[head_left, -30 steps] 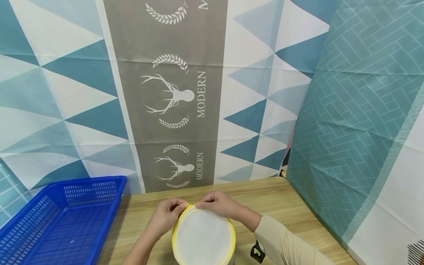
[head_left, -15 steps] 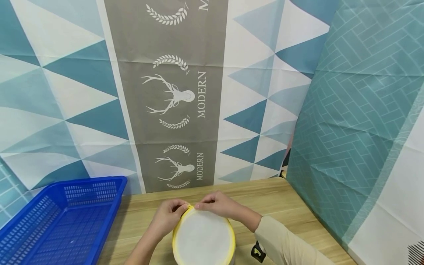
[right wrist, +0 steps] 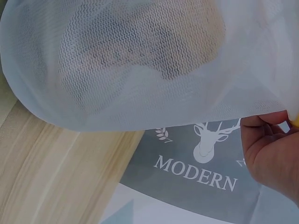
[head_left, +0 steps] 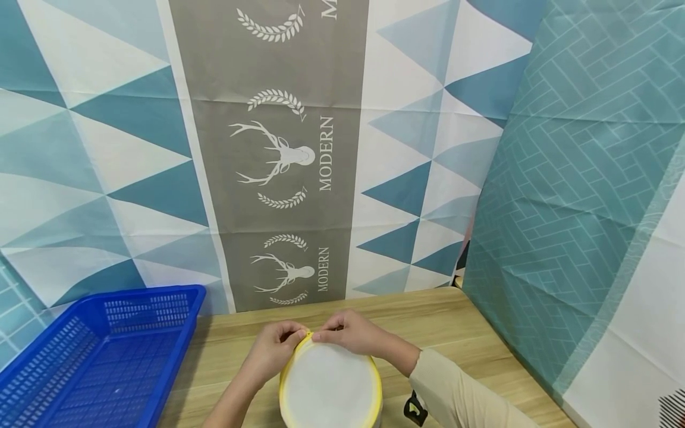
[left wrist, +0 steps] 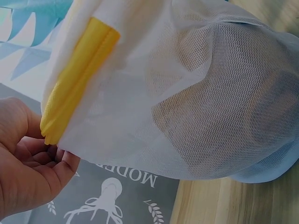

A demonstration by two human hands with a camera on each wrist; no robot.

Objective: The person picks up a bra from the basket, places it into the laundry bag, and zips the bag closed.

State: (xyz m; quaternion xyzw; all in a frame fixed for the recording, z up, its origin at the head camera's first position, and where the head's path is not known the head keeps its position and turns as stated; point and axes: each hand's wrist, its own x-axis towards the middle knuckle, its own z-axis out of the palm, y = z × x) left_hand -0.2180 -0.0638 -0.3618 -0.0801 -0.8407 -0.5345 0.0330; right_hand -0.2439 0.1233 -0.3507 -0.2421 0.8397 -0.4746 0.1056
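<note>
A white mesh laundry bag with a yellow-edged round top stands at the table's near edge in the head view. My left hand pinches its yellow trim at the far side of the rim. Close beside it, my right hand pinches the same rim with thumb and finger. In the left wrist view, the end of a yellow strip lies at the left fingertips. Through the bag's mesh side a brownish, darker shape shows, too blurred to name. Whatever part the right fingertips grip is mostly hidden.
A blue plastic basket stands on the left of the wooden table. A black strap-like item hangs by the right sleeve. Patterned sheets cover the wall behind, with a teal sheet at the right.
My right hand has shifted slightly left along the rim, and my left hand slightly right, so the fingertips are a little closer together. Both keep their pinch on the bag.
</note>
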